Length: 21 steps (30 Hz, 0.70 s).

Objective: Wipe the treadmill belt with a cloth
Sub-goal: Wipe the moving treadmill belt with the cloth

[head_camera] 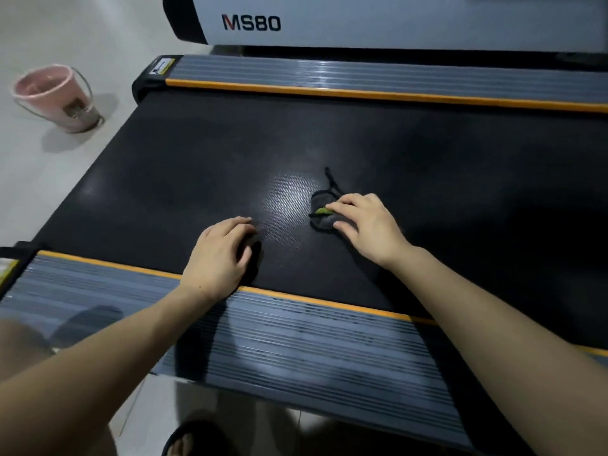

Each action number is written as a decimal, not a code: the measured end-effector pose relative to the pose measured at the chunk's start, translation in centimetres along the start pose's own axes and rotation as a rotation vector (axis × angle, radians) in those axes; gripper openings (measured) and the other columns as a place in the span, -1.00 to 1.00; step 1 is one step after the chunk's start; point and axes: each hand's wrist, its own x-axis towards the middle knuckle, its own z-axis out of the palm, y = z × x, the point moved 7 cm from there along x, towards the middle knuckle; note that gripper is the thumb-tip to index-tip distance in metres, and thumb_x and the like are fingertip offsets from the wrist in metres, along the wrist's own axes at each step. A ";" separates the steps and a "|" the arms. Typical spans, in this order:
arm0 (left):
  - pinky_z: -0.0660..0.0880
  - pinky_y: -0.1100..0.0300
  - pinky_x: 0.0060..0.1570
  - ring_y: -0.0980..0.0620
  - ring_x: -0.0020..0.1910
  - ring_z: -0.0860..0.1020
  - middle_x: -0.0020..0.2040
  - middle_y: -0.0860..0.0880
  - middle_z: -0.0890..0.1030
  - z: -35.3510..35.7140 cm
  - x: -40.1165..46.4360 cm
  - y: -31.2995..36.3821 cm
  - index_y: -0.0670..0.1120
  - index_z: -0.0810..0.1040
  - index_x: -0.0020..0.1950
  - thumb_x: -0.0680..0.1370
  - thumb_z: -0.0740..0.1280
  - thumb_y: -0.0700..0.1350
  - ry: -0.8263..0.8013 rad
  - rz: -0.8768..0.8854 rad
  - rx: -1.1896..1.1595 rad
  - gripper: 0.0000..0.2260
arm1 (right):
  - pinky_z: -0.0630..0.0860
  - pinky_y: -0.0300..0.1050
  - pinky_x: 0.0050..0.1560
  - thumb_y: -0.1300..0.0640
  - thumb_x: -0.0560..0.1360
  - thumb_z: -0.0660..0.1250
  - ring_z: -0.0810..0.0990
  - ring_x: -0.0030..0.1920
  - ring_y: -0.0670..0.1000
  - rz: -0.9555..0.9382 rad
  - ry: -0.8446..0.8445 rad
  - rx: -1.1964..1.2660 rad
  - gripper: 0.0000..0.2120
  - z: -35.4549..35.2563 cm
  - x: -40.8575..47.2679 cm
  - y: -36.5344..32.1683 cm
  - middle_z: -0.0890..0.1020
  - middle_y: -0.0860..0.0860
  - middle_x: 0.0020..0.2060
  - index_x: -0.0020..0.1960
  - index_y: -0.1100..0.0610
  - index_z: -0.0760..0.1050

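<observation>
Floor: pale tiles (39,179), beyond the left hand and under the treadmill.
Belt: black textured treadmill belt (197,153) under both hands, with a bright glare patch between them.
Cloth: small dark grey cloth (320,205) with a green bit at its edge, lying on the belt beneath the right hand's fingertips; a thin dark string trails from it, away from the hand.
Right hand: right hand (365,225) presses the cloth to the belt, fingers bent over it.
Left hand: left hand (218,255) rests on the bare belt, fingers loosely curled, holding nothing, well apart from the cloth.
Side rails: grey ribbed rail (296,350) with an orange strip under both forearms; a matching one beyond the hands.
Bucket: pink bucket (56,97) on the floor, far left of the left hand.
Housing: white cover marked MS80 (251,23), beyond the far rail.
Foot: a sandalled foot (190,439) below the left forearm.
</observation>
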 end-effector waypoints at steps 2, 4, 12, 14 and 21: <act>0.40 -0.01 0.35 -0.01 0.33 0.50 0.32 0.02 0.57 -0.1 0.1 0.1 -0.04 0.59 0.19 0.56 0.32 -0.15 0.000 0.006 0.009 -0.79 | 0.47 0.08 0.23 0.04 0.56 0.37 0.46 0.10 0.09 -0.011 0.006 0.006 -0.67 0.3 -0.2 -0.3 0.57 -0.10 0.20 0.32 -0.03 0.56; 0.41 -0.01 0.33 -0.01 0.30 0.50 0.30 0.02 0.58 -0.1 0.1 0.1 -0.05 0.59 0.18 0.56 0.32 -0.16 -0.001 0.005 0.007 -0.79 | 0.47 0.10 0.21 0.04 0.56 0.37 0.46 0.09 0.10 -0.003 0.010 0.005 -0.68 0.2 -0.3 -0.4 0.58 -0.11 0.20 0.32 -0.03 0.57; 0.42 -0.04 0.33 -0.06 0.27 0.51 0.28 -0.03 0.58 0.3 0.1 -0.3 -0.09 0.56 0.21 0.57 0.32 -0.15 0.014 0.007 -0.027 -0.78 | 0.42 0.03 0.27 -0.14 0.56 0.34 0.43 0.14 0.02 0.110 0.007 0.037 -0.66 0.1 -0.2 -0.4 0.56 -0.18 0.21 0.31 -0.10 0.56; 0.42 -0.06 0.33 -0.08 0.28 0.52 0.28 -0.04 0.57 0.6 0.2 -0.5 -0.10 0.55 0.21 0.57 0.31 -0.14 0.002 0.039 -0.032 -0.78 | 0.45 0.04 0.21 -0.10 0.56 0.35 0.45 0.08 0.04 0.145 0.050 0.037 -0.70 0.2 -0.3 -0.6 0.59 -0.17 0.18 0.27 -0.08 0.59; 0.22 -0.06 0.48 0.03 0.41 0.39 0.35 0.06 0.50 1.3 0.2 -0.7 0.00 0.52 0.25 0.57 0.25 -0.06 -0.091 0.060 -0.019 -0.74 | 0.46 0.05 0.16 -0.01 0.55 0.38 0.47 0.02 0.14 0.403 0.083 -0.054 -0.69 0.9 -0.7 -2.9 0.60 -0.02 0.16 0.28 -0.01 0.59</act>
